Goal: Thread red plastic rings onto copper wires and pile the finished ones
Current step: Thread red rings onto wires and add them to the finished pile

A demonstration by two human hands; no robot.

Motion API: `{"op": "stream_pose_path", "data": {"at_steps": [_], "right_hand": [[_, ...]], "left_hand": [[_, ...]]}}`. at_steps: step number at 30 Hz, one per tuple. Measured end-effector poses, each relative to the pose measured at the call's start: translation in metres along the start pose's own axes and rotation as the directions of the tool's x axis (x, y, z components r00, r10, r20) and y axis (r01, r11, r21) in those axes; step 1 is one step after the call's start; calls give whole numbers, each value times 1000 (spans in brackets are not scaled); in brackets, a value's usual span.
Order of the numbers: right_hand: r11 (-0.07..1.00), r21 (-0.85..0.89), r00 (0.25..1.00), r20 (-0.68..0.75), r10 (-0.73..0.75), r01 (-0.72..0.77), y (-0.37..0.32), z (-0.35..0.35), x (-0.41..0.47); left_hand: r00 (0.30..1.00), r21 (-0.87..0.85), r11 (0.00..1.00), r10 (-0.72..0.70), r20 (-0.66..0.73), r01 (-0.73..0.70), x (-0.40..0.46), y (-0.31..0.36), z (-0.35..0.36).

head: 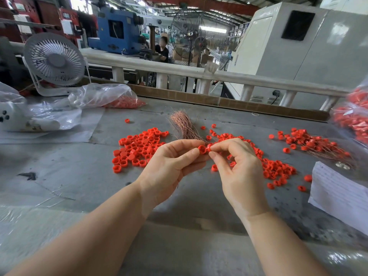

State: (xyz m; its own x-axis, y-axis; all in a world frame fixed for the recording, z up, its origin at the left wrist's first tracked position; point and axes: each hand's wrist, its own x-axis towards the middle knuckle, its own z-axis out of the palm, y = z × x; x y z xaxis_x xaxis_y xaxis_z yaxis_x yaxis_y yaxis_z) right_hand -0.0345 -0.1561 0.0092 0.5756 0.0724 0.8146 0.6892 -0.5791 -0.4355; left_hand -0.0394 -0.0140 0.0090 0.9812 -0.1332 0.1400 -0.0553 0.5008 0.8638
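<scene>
My left hand (171, 166) pinches a red plastic ring (202, 149) between thumb and forefinger above the grey table. My right hand (239, 172) pinches a second red ring (209, 146) right beside it, the two rings touching. A bundle of thin copper wires (184, 124) lies just behind my hands. Loose red rings lie in a heap on the left (137, 148) and another heap on the right (276, 168). A pile of finished wires with rings (314, 143) lies at the far right. Whether a wire runs through the held rings is hidden.
A white desk fan (54, 62) stands at the back left by clear plastic bags (99, 96), one holding red rings. Another bag of red parts (356, 116) sits at the right edge. A stack of white paper (342, 196) lies near right. A railing borders the table's far side.
</scene>
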Motion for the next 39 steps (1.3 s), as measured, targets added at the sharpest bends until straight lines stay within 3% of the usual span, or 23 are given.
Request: {"op": "stream_pose_path", "data": {"at_steps": [16,39], "right_hand": [[996,-34,996,-28,-82,81,0,-1,-1],[998,-4,997,-45,-58,58,-2,-2,0]], "left_hand": [[1000,22,1000,-11,-4,11,0,-2,-1],[1000,5,1000,-8,-4,8,0,0,0]]}}
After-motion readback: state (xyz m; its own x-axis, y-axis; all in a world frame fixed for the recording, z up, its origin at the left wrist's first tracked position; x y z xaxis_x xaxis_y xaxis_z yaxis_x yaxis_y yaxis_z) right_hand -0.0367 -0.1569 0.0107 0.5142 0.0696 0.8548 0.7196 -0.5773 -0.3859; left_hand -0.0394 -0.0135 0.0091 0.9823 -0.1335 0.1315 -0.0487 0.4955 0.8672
